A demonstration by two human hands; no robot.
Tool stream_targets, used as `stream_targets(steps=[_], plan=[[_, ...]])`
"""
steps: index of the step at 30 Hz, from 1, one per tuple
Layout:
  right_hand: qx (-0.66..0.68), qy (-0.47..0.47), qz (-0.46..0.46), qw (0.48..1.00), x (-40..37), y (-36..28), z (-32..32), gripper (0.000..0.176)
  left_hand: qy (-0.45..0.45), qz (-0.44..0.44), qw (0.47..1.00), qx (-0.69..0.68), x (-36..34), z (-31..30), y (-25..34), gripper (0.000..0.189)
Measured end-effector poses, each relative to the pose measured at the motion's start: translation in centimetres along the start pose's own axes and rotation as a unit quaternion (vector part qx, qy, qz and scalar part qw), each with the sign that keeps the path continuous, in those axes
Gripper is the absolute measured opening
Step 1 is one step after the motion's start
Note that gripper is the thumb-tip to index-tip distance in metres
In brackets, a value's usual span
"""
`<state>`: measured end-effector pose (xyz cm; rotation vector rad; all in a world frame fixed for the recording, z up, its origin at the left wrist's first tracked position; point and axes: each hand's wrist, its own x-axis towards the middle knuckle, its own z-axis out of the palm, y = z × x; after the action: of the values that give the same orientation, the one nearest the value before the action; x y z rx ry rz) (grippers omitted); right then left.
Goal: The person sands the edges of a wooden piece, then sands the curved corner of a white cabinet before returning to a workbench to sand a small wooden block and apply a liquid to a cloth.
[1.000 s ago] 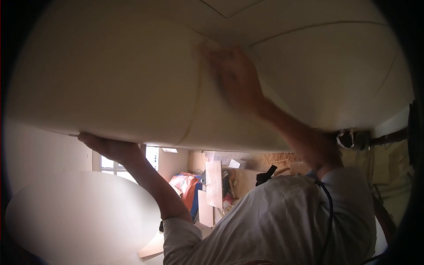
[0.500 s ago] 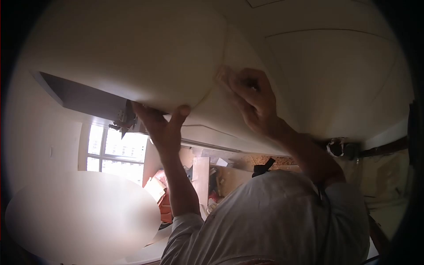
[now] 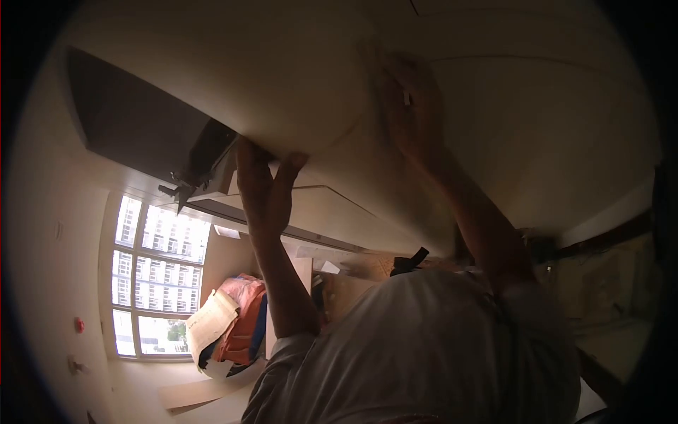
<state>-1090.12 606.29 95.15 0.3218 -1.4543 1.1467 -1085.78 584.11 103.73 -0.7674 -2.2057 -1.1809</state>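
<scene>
A broad pale panel (image 3: 296, 85) with a curved, bowed look fills the upper part of the head view. My left hand (image 3: 265, 184) is closed on its lower edge, thumb apart from the fingers, beside a dark opening. Higher and to the right, my right hand (image 3: 413, 113) is up against the pale surface near a faint seam line. Its fingers are curled and blurred by motion; whatever they pinch is too dim to make out.
Below the dark recess (image 3: 134, 106) a dark metal bracket (image 3: 187, 180) sticks out left of my left hand. A bright gridded window (image 3: 162, 261) is at lower left, with an orange bag (image 3: 240, 314) and a cardboard piece (image 3: 212, 321) by it. Boards lie below.
The view has shifted, showing more of the window and the dark recess. My right hand has moved up along the panel. My left hand keeps its hold on the edge.
</scene>
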Motion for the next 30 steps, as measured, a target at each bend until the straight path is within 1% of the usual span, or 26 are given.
stream_targets(steps=[1,2,3,4,5,6,8,9,10,11,12,13,14,15,17,18,19,20,22,23,25,26,27,28,29,30], plan=[[-0.001,-0.003,0.004,1.0,0.3,-0.2,-0.1,0.024,-0.004,0.001,1.0,0.03,-0.1,-0.2,0.1,0.06],[-0.003,-0.004,0.003,1.0,0.7,-0.2,-0.1,0.023,0.0,0.005,1.0,0.025,0.0,-0.6,0.0,0.06],[-0.004,-0.008,-0.005,1.0,-0.6,-0.9,-0.2,0.023,-0.017,-0.015,1.0,0.014,0.1,-1.0,-0.3,0.059],[0.055,-0.016,0.004,0.998,-3.6,-1.9,-0.4,0.026,-0.033,-0.037,0.999,0.003,0.0,-1.2,-0.6,0.058],[0.115,-0.028,0.014,0.993,-5.1,-2.5,-0.5,0.029,-0.025,-0.037,0.999,-0.004,0.0,-1.2,-0.6,0.058],[0.115,-0.036,0.01,0.993,-4.8,-1.6,-0.3,0.029,-0.032,-0.03,0.999,0.001,0.1,-1.3,-0.6,0.057],[-0.055,0.035,-0.051,0.997,-2.9,1.3,0.5,0.029,-0.031,-0.031,0.999,0.006,0.0,-1.5,-0.7,0.055],[-0.03,-0.011,0.009,0.999,-0.3,0.3,-0.1,0.029,-0.029,-0.03,0.999,-0.002,0.0,-1.4,-0.9,0.056],[-0.031,-0.02,0.005,0.999,0.0,0.7,0.0,0.029,-0.026,-0.026,0.999,-0.011,0.1,-1.3,-1.1,0.056],[-0.017,-0.038,0.043,0.998,0.2,1.2,0.1,0.03,-0.045,0.017,0.998,-0.051,0.3,-1.3,-1.2,0.056],[-0.004,-0.053,0.077,0.996,0.6,1.8,0.5,0.032,-0.035,0.023,0.997,-0.058,0.3,-1.5,-1.5,0.056],[-0.007,-0.058,0.062,0.996,-0.5,1.0,0.7,0.032,-0.04,0.001,0.997,-0.059,0.2,-1.5,-1.7,0.053],[0.016,-0.036,-0.04,0.998,-3.0,-0.7,0.5,0.035,-0.043,-0.023,0.997,-0.062,0.1,-1.5,-1.9,0.051],[0.042,-0.02,-0.136,0.99,-4.5,-1.7,0.2,0.039,-0.028,-0.026,0.997,-0.071,-0.2,-1.5,-1.6,0.051],[0.028,-0.041,-0.165,0.985,-4.2,-2.1,0.1,0.04,-0.01,0.02,0.999,0.032,-0.7,-1.5,-1.2,0.043],[0.011,-0.042,-0.194,0.98,-3.3,-2.3,0.1,0.042,0.003,0.015,1.0,0.022,-0.9,-1.3,-1.9,0.043],[-0.041,-0.051,-0.217,0.974,-1.6,-2.8,0.1,0.038,0.021,0.049,0.997,0.055,-1.0,-1.0,-2.9,0.039],[-0.041,-0.066,-0.223,0.972,0.7,-3.2,0.8,0.038,0.036,0.078,0.992,0.089,-1.4,-0.8,-3.7,0.035],[-0.015,0.007,-0.277,0.961,4.1,-3.6,2.3,0.033,0.028,0.041,0.997,0.059,-1.1,-1.3,-2.6,0.033],[-0.025,-0.001,-0.277,0.96,4.0,-3.5,1.9,0.033,0.015,0.019,0.999,0.035,-1.0,-1.4,-2.0,0.03],[-0.024,-0.015,-0.126,0.992,4.4,-2.8,0.7,0.036,0.018,0.022,1.0,0.009,-1.0,-1.2,-1.8,0.029],[-0.035,-0.013,-0.132,0.991,4.3,-2.4,-0.1,0.036,0.021,0.021,1.0,-0.003,-0.9,-1.2,-1.8,0.027],[0.093,0.014,0.093,0.991,3.8,-1.8,-1.0,0.036,0.03,0.028,0.999,-0.006,-0.9,-1.0,-1.9,0.028],[0.22,0.043,0.312,0.923,2.9,-1.2,-1.6,0.037,0.023,0.033,0.999,-0.01,-0.9,-1.0,-1.9,0.028],[0.219,0.052,0.31,0.924,1.3,-0.6,-2.3,0.037,0.014,0.02,1.0,-0.013,-0.9,-1.2,-1.7,0.029],[0.248,0.031,0.376,0.892,-0.9,0.1,-3.0,0.04,0.004,0.008,1.0,-0.014,-0.8,-1.2,-1.5,0.032]])
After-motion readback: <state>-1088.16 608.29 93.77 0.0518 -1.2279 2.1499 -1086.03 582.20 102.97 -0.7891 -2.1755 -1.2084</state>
